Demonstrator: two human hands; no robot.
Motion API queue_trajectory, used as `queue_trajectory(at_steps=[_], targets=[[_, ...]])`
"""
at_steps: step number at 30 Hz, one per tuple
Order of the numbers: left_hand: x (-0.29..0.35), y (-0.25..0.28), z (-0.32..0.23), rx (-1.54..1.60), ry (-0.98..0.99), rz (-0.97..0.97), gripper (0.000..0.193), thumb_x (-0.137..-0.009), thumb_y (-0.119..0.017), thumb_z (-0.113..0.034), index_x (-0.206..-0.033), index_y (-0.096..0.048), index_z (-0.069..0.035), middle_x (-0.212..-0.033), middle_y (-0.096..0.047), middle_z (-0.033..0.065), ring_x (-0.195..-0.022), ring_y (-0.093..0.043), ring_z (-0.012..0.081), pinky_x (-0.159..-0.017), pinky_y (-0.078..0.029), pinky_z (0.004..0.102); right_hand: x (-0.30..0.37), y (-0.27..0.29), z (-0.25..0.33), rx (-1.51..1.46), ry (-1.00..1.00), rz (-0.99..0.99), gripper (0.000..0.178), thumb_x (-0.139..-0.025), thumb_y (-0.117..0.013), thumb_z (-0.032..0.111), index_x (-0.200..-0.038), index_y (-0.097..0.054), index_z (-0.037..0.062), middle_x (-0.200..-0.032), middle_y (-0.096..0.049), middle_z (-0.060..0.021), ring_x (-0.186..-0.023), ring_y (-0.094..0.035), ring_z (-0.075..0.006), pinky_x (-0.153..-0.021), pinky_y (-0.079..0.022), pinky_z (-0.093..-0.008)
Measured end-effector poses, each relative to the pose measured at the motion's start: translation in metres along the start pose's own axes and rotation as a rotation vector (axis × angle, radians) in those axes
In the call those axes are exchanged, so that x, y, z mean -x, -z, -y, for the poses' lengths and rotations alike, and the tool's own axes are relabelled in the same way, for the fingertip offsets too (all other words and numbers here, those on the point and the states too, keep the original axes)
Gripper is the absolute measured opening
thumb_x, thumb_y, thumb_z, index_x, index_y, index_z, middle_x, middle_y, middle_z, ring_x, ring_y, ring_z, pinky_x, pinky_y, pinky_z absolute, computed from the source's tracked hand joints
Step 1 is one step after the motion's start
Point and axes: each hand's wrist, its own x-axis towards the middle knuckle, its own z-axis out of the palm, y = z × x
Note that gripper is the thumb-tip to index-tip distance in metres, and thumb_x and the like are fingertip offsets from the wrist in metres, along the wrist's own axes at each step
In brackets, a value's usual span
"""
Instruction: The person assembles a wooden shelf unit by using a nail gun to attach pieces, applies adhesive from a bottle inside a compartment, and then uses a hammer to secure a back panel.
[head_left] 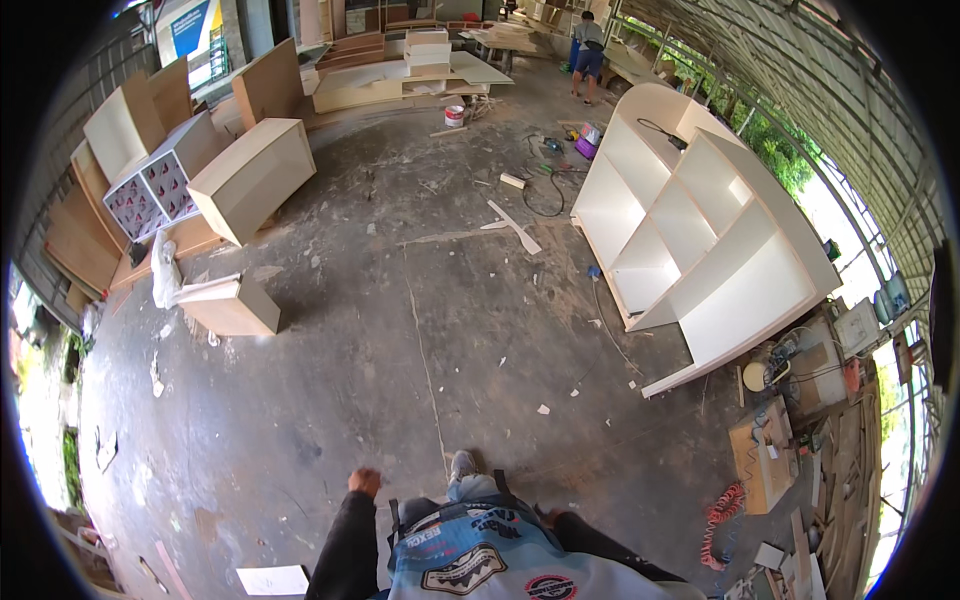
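Observation:
My left hand [365,482] hangs low in front of me over the concrete floor, below its dark sleeve. Its fingers look curled in, and nothing shows in them. Of my right hand [549,517] only a small dark part appears beside my shirt, so its fingers are hidden. Neither hand touches any object that I can see. One shoe [462,464] points forward between the hands. Ahead to the right stands a large white shelf unit [690,215] with open compartments and a curved end. A small wooden box [232,305] sits on the floor ahead to the left.
Cabinet boxes [255,175] and boards crowd the far left. Near the shelf lie wood offcuts [515,226] and a cable [545,200]. A red coiled hose [722,515] and a wooden box [762,455] are at right. Another person [588,55] stands far back.

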Motion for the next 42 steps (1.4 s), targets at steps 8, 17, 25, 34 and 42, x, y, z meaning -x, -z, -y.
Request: queue_trajectory(at_steps=[8, 17, 25, 34, 42], targets=[[0.020, -0.001, 0.044, -0.725, -0.022, 0.721, 0.039, -0.079, -0.074, -0.048, -0.104, -0.076, -0.018, -0.117, -0.073, 0.0072, -0.113, -0.068, 0.0267, -0.094, -0.053, 0.0450, -0.109, 0.238, 0.217, -0.075, -0.008, -0.312, 0.058, -0.083, -0.066, 0.045, -0.108, -0.069, -0.0072, -0.109, -0.069, -0.0318, -0.106, -0.066, -0.0448, -0.090, -0.052, -0.0505], [-0.270, 0.069, -0.047, -0.720, -0.037, 0.547, 0.035, -0.076, -0.073, -0.048, -0.104, -0.077, -0.026, -0.113, -0.075, 0.0021, -0.112, -0.068, 0.0236, -0.086, -0.054, 0.0414, -0.253, 0.311, 0.373, 0.115, 0.023, -0.101, 0.058, -0.084, -0.064, 0.046, -0.113, -0.071, -0.0037, -0.116, -0.068, -0.0293, -0.110, -0.066, -0.0437, -0.092, -0.053, -0.0485], [-0.712, 0.291, -0.135, -0.463, -0.143, 0.026, 0.013, -0.080, -0.069, -0.029, -0.078, -0.077, -0.019, -0.085, -0.075, 0.0053, -0.080, -0.073, 0.0226, -0.064, -0.057, 0.0373, -0.282, 0.340, 0.513, -0.365, -0.275, -0.135, 0.058, -0.084, -0.068, 0.046, -0.115, -0.071, -0.0027, -0.117, -0.069, -0.0266, -0.114, -0.065, -0.0406, -0.095, -0.052, -0.0470], [-0.936, 0.289, -0.443, 0.610, -0.269, 0.217, 0.018, -0.094, -0.061, -0.016, -0.090, -0.068, 0.000, -0.073, -0.068, 0.0080, -0.062, -0.066, 0.0188, -0.055, -0.051, 0.0319, -0.382, 0.429, 0.550, -0.182, -0.254, 0.092, 0.056, -0.087, -0.063, 0.047, -0.123, -0.070, 0.0045, -0.127, -0.065, -0.0256, -0.121, -0.062, -0.0387, -0.100, -0.050, -0.0458], [-1.022, 0.241, -0.389, -1.103, -0.771, 0.451, 0.025, -0.081, -0.065, -0.039, -0.088, -0.075, -0.017, -0.086, -0.075, 0.0057, -0.084, -0.074, 0.0269, -0.066, -0.058, 0.0471, -0.514, 0.636, 0.668, -0.332, -0.244, -0.182, 0.055, -0.084, -0.064, 0.049, -0.110, -0.073, 0.0007, -0.115, -0.070, -0.0260, -0.113, -0.065, -0.0413, -0.093, -0.052, -0.0477]])
